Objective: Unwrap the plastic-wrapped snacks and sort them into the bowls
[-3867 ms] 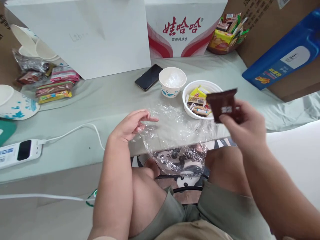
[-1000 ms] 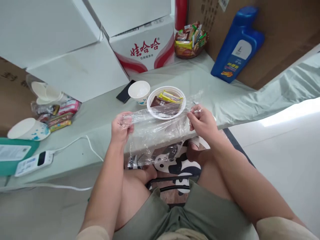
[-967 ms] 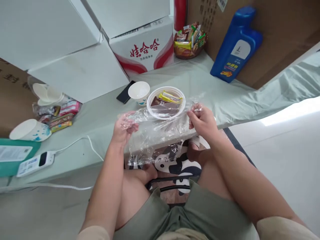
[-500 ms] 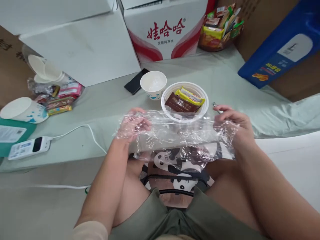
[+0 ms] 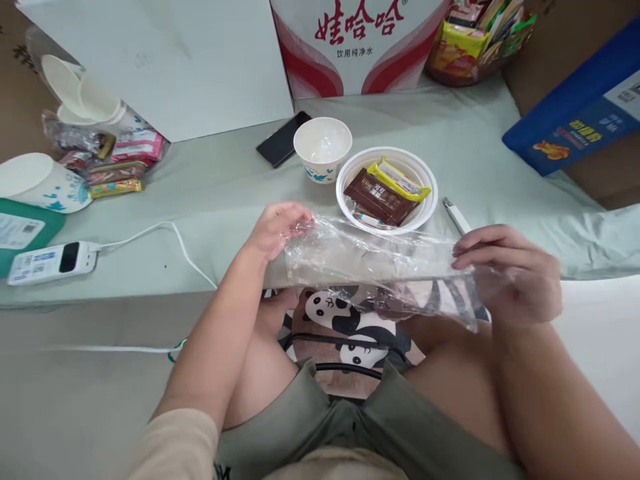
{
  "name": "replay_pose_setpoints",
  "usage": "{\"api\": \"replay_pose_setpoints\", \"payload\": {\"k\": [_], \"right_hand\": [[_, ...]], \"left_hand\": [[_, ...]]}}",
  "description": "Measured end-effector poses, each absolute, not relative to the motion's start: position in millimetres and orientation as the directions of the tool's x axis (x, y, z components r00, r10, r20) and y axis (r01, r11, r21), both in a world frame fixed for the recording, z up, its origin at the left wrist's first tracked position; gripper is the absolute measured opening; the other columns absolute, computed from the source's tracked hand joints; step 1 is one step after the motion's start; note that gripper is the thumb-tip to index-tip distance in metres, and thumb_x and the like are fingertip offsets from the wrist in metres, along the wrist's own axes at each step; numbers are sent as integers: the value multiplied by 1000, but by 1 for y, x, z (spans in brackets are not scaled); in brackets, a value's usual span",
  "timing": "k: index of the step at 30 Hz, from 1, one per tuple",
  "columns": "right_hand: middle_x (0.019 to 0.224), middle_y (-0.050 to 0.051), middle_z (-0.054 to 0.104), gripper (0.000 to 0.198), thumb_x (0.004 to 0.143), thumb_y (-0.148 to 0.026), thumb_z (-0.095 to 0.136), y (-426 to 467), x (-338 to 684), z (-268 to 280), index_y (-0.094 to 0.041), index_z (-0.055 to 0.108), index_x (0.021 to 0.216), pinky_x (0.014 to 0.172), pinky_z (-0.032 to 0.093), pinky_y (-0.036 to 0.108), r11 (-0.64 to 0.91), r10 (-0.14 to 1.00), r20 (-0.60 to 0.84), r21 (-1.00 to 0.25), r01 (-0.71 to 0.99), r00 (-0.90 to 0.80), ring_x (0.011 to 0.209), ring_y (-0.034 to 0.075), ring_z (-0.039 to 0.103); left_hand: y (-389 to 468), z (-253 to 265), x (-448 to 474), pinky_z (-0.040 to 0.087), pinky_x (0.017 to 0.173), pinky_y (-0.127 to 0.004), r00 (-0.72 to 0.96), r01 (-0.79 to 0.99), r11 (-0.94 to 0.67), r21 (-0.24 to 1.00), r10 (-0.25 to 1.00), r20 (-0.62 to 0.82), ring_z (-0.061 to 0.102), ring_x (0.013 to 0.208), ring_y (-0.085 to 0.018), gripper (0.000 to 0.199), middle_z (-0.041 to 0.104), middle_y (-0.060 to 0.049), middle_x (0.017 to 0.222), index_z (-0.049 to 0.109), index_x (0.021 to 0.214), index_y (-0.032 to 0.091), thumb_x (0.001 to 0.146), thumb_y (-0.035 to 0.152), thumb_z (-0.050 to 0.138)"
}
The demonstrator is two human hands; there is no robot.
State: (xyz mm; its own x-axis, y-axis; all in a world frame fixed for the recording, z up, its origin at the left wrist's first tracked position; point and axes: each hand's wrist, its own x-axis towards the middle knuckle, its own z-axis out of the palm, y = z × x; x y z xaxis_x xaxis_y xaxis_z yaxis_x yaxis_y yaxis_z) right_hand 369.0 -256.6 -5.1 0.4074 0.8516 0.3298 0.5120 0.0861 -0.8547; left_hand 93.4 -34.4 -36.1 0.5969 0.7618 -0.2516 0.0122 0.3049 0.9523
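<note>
Clear plastic film (image 5: 345,257), long axis left-to-right along table edge (image 5: 125,293)

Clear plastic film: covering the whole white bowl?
No, the film stretches between left hand and right hand, on the near side of the white bowl.

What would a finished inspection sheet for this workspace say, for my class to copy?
Surface: pale green cloth, wrinkled at right.
In hand: film, clear, stretched in front of the bowl.
Clutter: brown packet and yellow packet in the bowl; phone by the cup; tool right of the bowl; snack packets at left.
Grips: left grip holds the film's left end; right grip is at its right end, closure partly hidden.
Cables: upper cable runs from a white device over the cloth; lower cable below the cloth's edge.
Surroundings: white box and printed box behind, snack basket and blue bottle at right.
</note>
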Motion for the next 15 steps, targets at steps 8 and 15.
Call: {"api": "replay_pose_setpoints", "payload": {"k": [8, 15], "right_hand": [[108, 9, 72, 36, 85, -51, 62, -270, 393, -34, -26, 78, 64, 74, 56, 42, -148, 987, -60, -695, 704, 148, 80, 22, 68], [99, 8, 73, 22, 83, -44, 68, -264, 380, -23, -25, 73, 73, 86, 55, 47, -154, 906, 171, -718, 678, 387, 88, 26, 69]], "left_hand": [[-46, -32, 96, 59, 68, -29, 705, 17, 293, 956, 674, -219, 70, 94, -22, 39, 68, -6, 98, 64, 89, 17, 61, 33, 87], [-51, -27, 97, 55, 60, -22, 730, 45, 257, 965, 651, -207, 72, 95, -23, 41, 59, -1, 88, 55, 81, 19, 56, 21, 87]]}}
